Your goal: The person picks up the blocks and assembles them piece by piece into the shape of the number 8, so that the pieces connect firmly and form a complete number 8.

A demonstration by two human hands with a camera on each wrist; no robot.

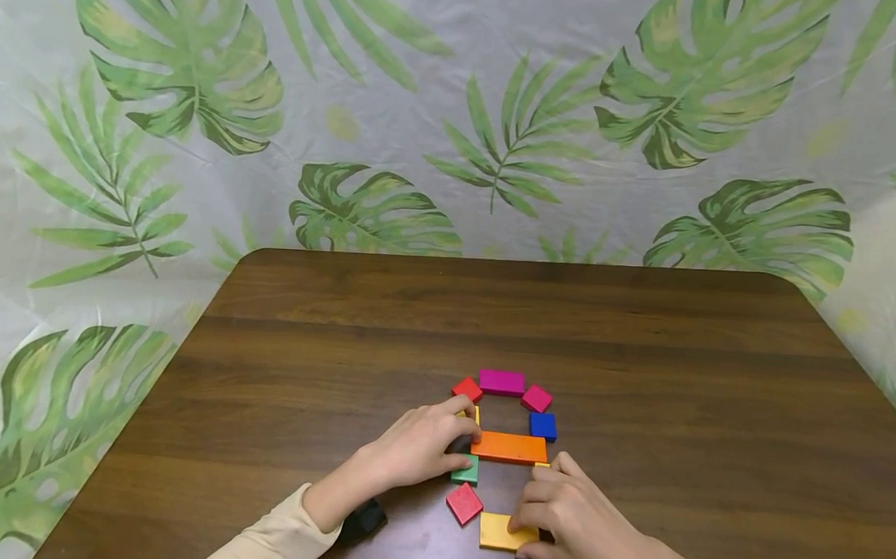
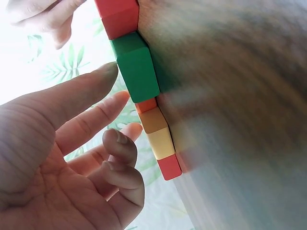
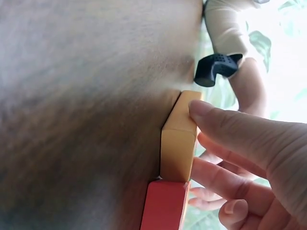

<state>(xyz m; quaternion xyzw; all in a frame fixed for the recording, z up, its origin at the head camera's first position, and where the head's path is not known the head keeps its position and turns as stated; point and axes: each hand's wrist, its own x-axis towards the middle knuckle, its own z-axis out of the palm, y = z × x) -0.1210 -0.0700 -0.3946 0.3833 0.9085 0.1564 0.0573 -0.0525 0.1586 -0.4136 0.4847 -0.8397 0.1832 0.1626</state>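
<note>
Flat coloured blocks form a closed figure with a bar across its middle. My left hand (image 1: 426, 445) lies over its left side, thumb tip at the green block (image 2: 138, 69) and index fingertip at the left end of the orange block (image 1: 510, 447). Its other fingers bend loosely in the left wrist view. At the figure's bottom my right hand (image 1: 576, 519) pinches the yellow block (image 1: 499, 532), the thumb (image 3: 204, 109) on its near side. A red block (image 3: 164, 206) adjoins that yellow block in the right wrist view; the right hand hides it from the head camera.
Around the top are a red block (image 1: 467, 390), a magenta block (image 1: 501, 383), a pink block (image 1: 537, 398) and a blue block (image 1: 542, 427). Another red block (image 1: 464, 504) sits lower left. A black device (image 1: 364, 522) is at the left wrist. Patterned cloth (image 1: 379, 126) hangs behind the wooden table (image 1: 327, 307).
</note>
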